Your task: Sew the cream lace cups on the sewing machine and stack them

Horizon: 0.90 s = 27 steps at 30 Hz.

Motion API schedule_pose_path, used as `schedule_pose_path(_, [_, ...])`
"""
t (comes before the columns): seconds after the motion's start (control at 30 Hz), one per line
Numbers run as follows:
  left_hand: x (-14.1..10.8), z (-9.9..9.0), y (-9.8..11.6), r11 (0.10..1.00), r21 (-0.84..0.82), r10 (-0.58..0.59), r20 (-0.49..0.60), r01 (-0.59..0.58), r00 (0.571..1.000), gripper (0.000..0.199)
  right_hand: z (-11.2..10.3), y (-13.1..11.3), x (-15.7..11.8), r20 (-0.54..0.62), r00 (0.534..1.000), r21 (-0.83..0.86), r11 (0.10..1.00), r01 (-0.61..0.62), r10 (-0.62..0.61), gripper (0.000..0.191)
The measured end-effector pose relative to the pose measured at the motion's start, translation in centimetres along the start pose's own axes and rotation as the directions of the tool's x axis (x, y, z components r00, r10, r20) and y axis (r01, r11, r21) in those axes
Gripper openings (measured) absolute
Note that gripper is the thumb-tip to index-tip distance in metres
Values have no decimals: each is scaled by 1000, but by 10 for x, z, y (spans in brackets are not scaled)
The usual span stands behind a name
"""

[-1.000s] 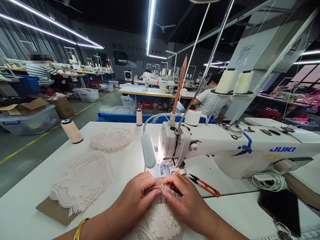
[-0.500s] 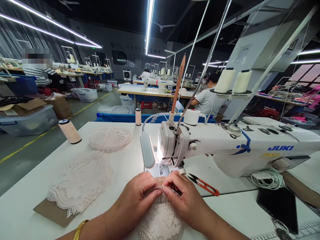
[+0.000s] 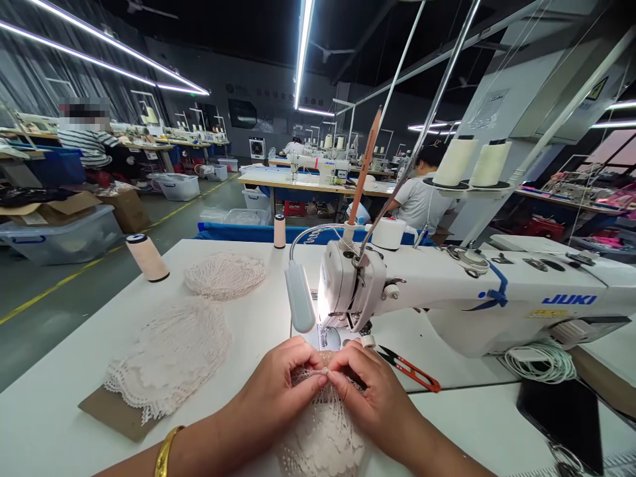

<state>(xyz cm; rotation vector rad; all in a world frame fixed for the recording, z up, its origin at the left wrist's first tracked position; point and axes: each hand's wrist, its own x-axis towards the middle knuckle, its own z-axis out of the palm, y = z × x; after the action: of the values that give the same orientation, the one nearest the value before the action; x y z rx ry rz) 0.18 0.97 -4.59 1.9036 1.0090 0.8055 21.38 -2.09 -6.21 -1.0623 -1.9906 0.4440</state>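
Pale pink lace fabric (image 3: 322, 430) hangs down toward me from between my two hands, its upper edge gathered at the fingertips. My left hand (image 3: 283, 381) pinches that edge between thumb and forefinger. From the other side my right hand (image 3: 365, 391) pinches it too, the thumbs nearly touching. Both hands are just in front of the needle area of a white sewing machine (image 3: 350, 285), whose lamp (image 3: 301, 298) lights the metal plate (image 3: 330, 338). Orange-handled thread snips (image 3: 415, 374) lie to the right of my right hand.
More lace pieces (image 3: 173, 351) lie on the table's left, partly over brown card (image 3: 116, 411). Thread cones (image 3: 148, 257) stand behind them. A coiled white cable (image 3: 539, 361) and a black phone-like slab (image 3: 561, 421) lie at right. Co-workers sit farther off.
The whole view has shifted slightly, with the scene sliding right. My hands keep their pinch on the lace, the fingertips a little closer together.
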Motion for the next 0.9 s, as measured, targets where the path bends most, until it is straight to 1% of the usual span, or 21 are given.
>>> schedule_pose_path(0.1, [-4,-4,13,1000,24,9,46,-10,999,22,-6,-8,-2,39,998,31,998,-47,46,18])
schedule_pose_path(0.17, [-12,-8,28,999,-14,-27,140,29,990,28,-16,-21,-5,132,984,96,987,-131,118,23])
schedule_pose_path(0.2, [-17,-10,36,996,-51,-66,209,78,976,30,-22,-29,-7,200,966,136,972,-194,165,24])
schedule_pose_path(0.27, [-24,-13,49,972,-103,-163,347,211,923,32,-35,-43,-7,343,895,185,914,-361,284,24])
schedule_pose_path(0.3, [-25,-14,52,960,-102,-204,382,260,901,32,-40,-48,-5,391,857,181,885,-428,334,23])
schedule_pose_path(0.33, [-25,-13,53,957,-86,-224,392,278,892,31,-42,-51,-1,408,834,151,873,-463,372,19])
schedule_pose_path(0.37, [-22,-11,50,963,-53,-228,372,265,900,28,-42,-51,3,400,826,101,877,-469,396,16])
schedule_pose_path(0.4, [-18,-8,45,976,-2,-203,333,216,921,26,-39,-48,9,384,824,39,885,-465,416,16])
schedule_pose_path(0.47, [-8,0,28,981,176,-117,235,76,965,23,-27,-35,20,329,848,-115,909,-400,415,20])
schedule_pose_path(0.5, [-3,5,18,944,328,-73,162,16,984,23,-19,-26,24,295,875,-206,920,-335,384,23])
schedule_pose_path(0.53, [1,10,9,890,454,4,92,-46,996,22,-12,-18,27,254,909,-295,922,-252,330,25])
schedule_pose_path(0.57, [4,14,1,827,552,113,32,-112,993,19,-5,-10,29,229,921,-327,916,-232,315,28])
schedule_pose_path(0.6, [6,17,-6,757,630,229,-6,-174,973,16,1,-3,30,212,931,-349,913,-214,299,28])
schedule_pose_path(0.63, [6,19,-11,691,680,348,-18,-244,937,15,5,2,30,199,937,-360,911,-201,286,27])
schedule_pose_path(0.67, [6,20,-14,632,708,455,-8,-316,891,17,8,6,29,191,941,-362,911,-199,281,26])
schedule_pose_path(0.7, [5,19,-17,584,717,534,14,-380,846,20,9,9,27,184,944,-366,910,-193,274,25])
schedule_pose_path(0.73, [4,18,-18,553,713,585,38,-432,811,23,9,10,26,179,947,-371,910,-187,268,23])
schedule_pose_path(0.77, [4,17,-19,540,699,610,57,-468,790,25,8,11,24,175,948,-375,908,-186,266,21])
schedule_pose_path(0.8, [3,16,-20,543,684,617,69,-487,784,26,6,12,21,171,950,-380,907,-182,262,19])
schedule_pose_path(0.83, [3,14,-20,554,672,611,72,-491,788,27,4,12,18,166,954,-388,906,-168,248,16])
schedule_pose_path(0.9, [3,12,-21,571,666,589,75,-480,804,27,0,12,12,153,972,-412,906,-99,176,11])
